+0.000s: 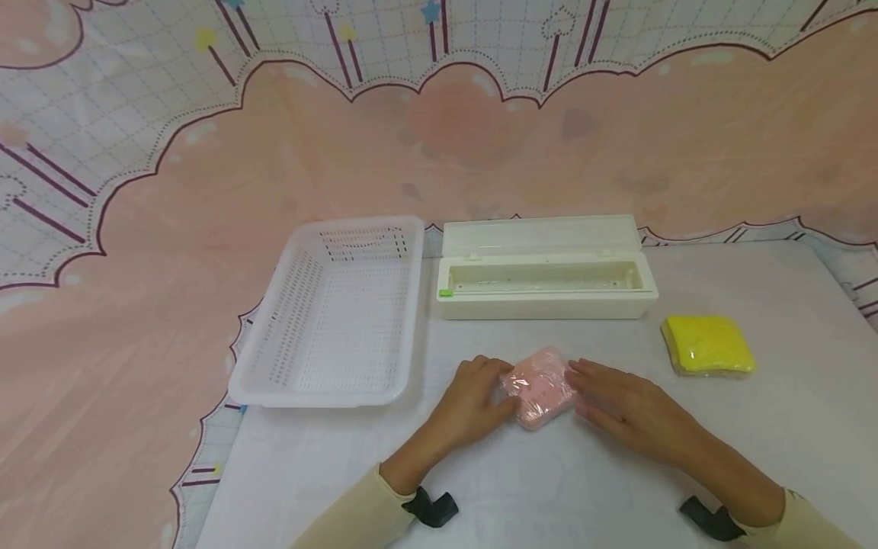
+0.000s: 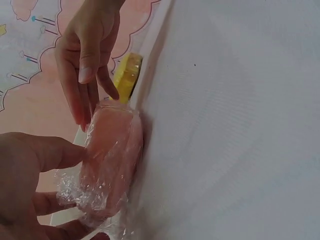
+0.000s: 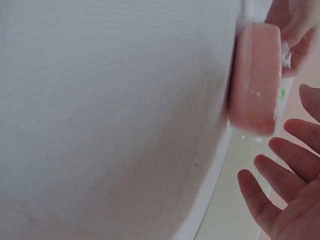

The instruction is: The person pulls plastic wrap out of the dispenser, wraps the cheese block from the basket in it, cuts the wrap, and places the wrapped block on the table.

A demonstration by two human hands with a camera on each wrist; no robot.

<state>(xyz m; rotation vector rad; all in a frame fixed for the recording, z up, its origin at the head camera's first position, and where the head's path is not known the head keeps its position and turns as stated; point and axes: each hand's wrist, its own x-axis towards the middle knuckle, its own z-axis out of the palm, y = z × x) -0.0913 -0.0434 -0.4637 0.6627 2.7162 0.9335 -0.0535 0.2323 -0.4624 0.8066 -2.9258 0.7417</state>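
Note:
A pink block (image 1: 542, 387) wrapped in clear plastic film sits on the white table between both hands. My left hand (image 1: 473, 400) holds its left side, thumb at the near edge and fingers at the far one. In the left wrist view, loose crinkled film (image 2: 67, 185) bunches between the thumb and fingers of that hand. My right hand (image 1: 634, 412) is at the block's right side, fingers extended and spread. In the right wrist view, those fingers (image 3: 280, 175) stand apart from the block's smooth pink end (image 3: 255, 80).
A white perforated basket (image 1: 411, 328) stands at the back left. Beside it is a long cream box (image 1: 549, 308) with its lid (image 1: 542, 238) raised and a small green piece (image 1: 446, 293) on its rim. A yellow film-wrapped block (image 1: 709, 345) lies to the right.

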